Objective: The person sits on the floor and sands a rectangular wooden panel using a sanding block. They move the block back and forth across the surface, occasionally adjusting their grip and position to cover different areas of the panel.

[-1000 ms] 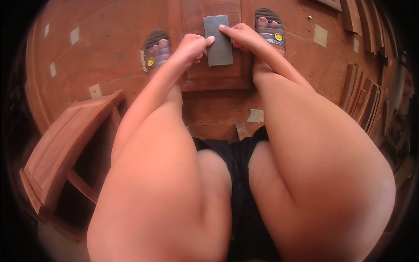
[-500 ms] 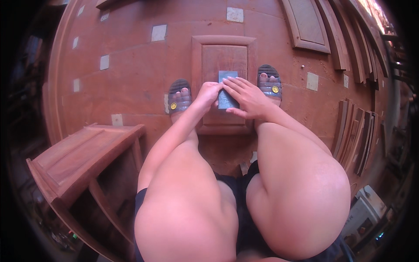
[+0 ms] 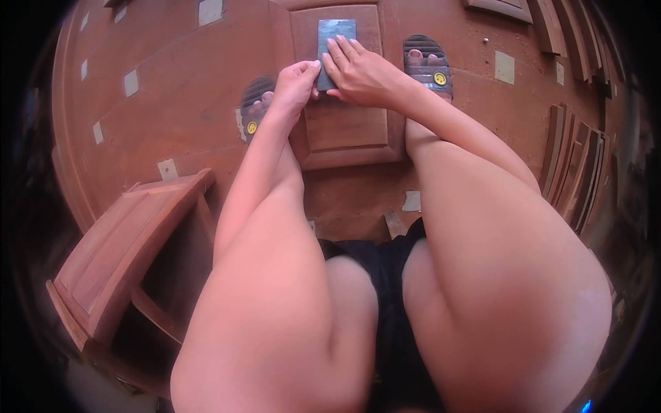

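A wooden panel [image 3: 348, 131] with a raised frame lies on the floor between my feet. On its inner field rests a flat grey rectangular piece of sandpaper [image 3: 337, 31]. My right hand [image 3: 361, 74] lies flat across the sandpaper, fingers stretched out and slightly spread, thumb by its near edge. With bent fingers and thumb, my left hand [image 3: 297, 84] pinches the sandpaper's left edge; those fingertips are partly hidden. The underside of the sandpaper does not show.
Sandals [image 3: 428, 69] on my feet flank the panel. A wooden furniture piece [image 3: 131, 241] stands at the left. Several wooden strips [image 3: 575, 162] lie at the right, with long boards [image 3: 568, 38] farther back. Pale square patches [image 3: 505, 67] dot the reddish floor.
My hands and the sandpaper have slid away from me along the panel, toward its far end. The whole view has tilted, so the panel and feet appear higher in the picture.
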`<state>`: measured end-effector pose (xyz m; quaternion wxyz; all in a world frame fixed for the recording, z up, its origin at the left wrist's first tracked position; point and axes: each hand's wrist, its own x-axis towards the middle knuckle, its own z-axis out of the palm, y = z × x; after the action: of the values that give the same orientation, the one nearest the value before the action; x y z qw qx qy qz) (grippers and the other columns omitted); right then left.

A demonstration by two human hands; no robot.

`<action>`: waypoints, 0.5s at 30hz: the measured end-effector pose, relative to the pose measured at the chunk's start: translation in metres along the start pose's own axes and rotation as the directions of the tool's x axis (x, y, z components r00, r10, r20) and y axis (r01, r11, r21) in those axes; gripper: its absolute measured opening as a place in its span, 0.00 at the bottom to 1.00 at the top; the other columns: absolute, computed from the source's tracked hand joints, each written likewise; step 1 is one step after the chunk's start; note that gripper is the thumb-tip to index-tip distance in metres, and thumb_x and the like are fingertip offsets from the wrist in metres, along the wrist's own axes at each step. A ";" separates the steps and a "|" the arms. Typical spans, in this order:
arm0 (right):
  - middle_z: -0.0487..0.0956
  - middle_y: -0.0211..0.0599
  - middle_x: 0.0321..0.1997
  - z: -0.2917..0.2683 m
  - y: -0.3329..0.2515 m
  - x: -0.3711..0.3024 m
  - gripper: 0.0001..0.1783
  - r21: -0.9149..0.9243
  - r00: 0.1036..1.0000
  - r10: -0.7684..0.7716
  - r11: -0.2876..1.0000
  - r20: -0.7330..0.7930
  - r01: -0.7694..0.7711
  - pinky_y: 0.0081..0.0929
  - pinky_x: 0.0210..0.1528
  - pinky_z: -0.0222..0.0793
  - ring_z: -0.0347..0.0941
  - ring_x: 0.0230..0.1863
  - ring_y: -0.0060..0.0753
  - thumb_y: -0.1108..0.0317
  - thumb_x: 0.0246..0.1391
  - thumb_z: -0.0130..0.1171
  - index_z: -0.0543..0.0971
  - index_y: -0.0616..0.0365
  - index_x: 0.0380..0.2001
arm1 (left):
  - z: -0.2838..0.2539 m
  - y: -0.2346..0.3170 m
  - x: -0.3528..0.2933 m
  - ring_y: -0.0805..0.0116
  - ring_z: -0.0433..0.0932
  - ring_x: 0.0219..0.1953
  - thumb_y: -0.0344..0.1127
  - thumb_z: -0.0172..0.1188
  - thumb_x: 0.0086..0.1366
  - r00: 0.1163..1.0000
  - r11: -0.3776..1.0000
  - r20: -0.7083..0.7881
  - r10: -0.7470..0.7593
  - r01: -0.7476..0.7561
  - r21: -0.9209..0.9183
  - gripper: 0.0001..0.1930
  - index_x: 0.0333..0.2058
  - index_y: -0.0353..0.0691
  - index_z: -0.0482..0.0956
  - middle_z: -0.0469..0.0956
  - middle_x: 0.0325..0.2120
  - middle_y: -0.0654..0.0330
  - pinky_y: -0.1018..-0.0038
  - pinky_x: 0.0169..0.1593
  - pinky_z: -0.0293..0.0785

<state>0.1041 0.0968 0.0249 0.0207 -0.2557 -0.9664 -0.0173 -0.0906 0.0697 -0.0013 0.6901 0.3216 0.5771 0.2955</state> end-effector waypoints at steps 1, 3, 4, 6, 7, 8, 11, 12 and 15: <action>0.71 0.70 0.57 -0.001 -0.002 -0.004 0.33 -0.032 0.999 -0.038 0.999 0.012 0.038 0.46 0.62 0.66 0.69 0.60 0.64 0.52 0.62 0.50 0.71 0.77 0.53 | 0.000 0.001 -0.003 0.81 0.72 0.19 0.40 0.54 0.71 1.000 1.000 0.013 -0.012 0.012 -0.020 0.11 0.32 0.40 0.79 0.75 0.20 0.68 0.83 0.25 0.67; 0.72 0.69 0.56 -0.005 -0.008 -0.015 0.30 -0.075 0.993 -0.116 0.990 0.025 0.117 0.46 0.60 0.69 0.71 0.58 0.64 0.56 0.61 0.51 0.72 0.77 0.52 | 0.000 0.001 -0.009 0.79 0.75 0.21 0.40 0.54 0.70 0.983 0.992 0.145 -0.114 0.106 0.067 0.11 0.33 0.40 0.79 0.77 0.22 0.66 0.83 0.27 0.70; 0.73 0.69 0.55 -0.008 -0.011 -0.024 0.28 -0.084 0.987 -0.156 0.984 0.026 0.158 0.46 0.59 0.70 0.72 0.58 0.64 0.58 0.61 0.51 0.72 0.78 0.51 | 0.001 0.000 -0.012 0.78 0.76 0.22 0.40 0.54 0.70 0.963 0.982 0.205 -0.172 0.151 0.113 0.11 0.33 0.40 0.79 0.78 0.23 0.65 0.83 0.28 0.71; 0.73 0.69 0.55 -0.020 -0.015 -0.034 0.26 -0.110 0.974 -0.224 0.967 0.045 0.228 0.44 0.57 0.71 0.73 0.57 0.62 0.64 0.55 0.52 0.73 0.78 0.50 | 0.002 0.003 -0.015 0.77 0.78 0.24 0.39 0.55 0.69 0.938 0.974 0.264 -0.226 0.209 0.090 0.11 0.33 0.39 0.79 0.80 0.25 0.63 0.82 0.30 0.73; 0.73 0.69 0.55 -0.019 -0.016 -0.037 0.26 -0.089 0.977 -0.205 0.974 0.055 0.209 0.43 0.57 0.72 0.73 0.57 0.63 0.64 0.54 0.52 0.73 0.78 0.49 | 0.003 0.003 -0.016 0.76 0.79 0.25 0.39 0.55 0.69 0.922 0.967 0.293 -0.254 0.241 0.078 0.10 0.33 0.39 0.79 0.80 0.26 0.62 0.81 0.31 0.75; 0.74 0.70 0.54 -0.018 -0.017 -0.038 0.26 -0.069 0.980 -0.186 0.979 0.065 0.190 0.43 0.57 0.72 0.73 0.56 0.63 0.65 0.53 0.52 0.73 0.79 0.49 | 0.006 0.002 -0.013 0.74 0.80 0.27 0.39 0.54 0.69 0.919 0.970 0.313 -0.242 0.220 0.103 0.11 0.35 0.38 0.78 0.81 0.26 0.60 0.80 0.32 0.76; 0.73 0.67 0.57 -0.012 -0.018 -0.026 0.27 -0.047 0.996 -0.079 0.996 0.030 0.080 0.40 0.58 0.71 0.70 0.60 0.62 0.66 0.51 0.52 0.72 0.77 0.51 | 0.012 -0.007 -0.010 0.73 0.80 0.27 0.39 0.53 0.70 0.929 0.993 0.351 -0.120 0.110 0.050 0.11 0.37 0.37 0.76 0.81 0.26 0.60 0.79 0.33 0.77; 0.72 0.66 0.57 -0.007 -0.017 -0.022 0.27 -0.047 0.999 -0.044 0.998 -0.026 0.043 0.39 0.58 0.70 0.70 0.60 0.61 0.67 0.51 0.52 0.72 0.77 0.51 | 0.012 -0.007 -0.011 0.72 0.81 0.27 0.39 0.52 0.71 0.948 0.995 0.302 -0.100 0.101 0.014 0.11 0.36 0.37 0.75 0.81 0.26 0.58 0.78 0.34 0.77; 0.72 0.67 0.58 0.009 -0.005 -0.007 0.27 -0.034 0.995 0.046 0.998 -0.093 -0.050 0.40 0.56 0.72 0.68 0.61 0.62 0.67 0.53 0.52 0.72 0.75 0.53 | 0.007 0.003 -0.006 0.71 0.81 0.26 0.38 0.52 0.71 0.951 0.992 0.285 -0.121 0.125 0.004 0.11 0.34 0.37 0.74 0.82 0.26 0.55 0.78 0.34 0.77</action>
<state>0.1068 0.0892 0.0156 0.0608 -0.2782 -0.9575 -0.0462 -0.0849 0.0666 0.0057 0.7851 0.3196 0.4887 0.2066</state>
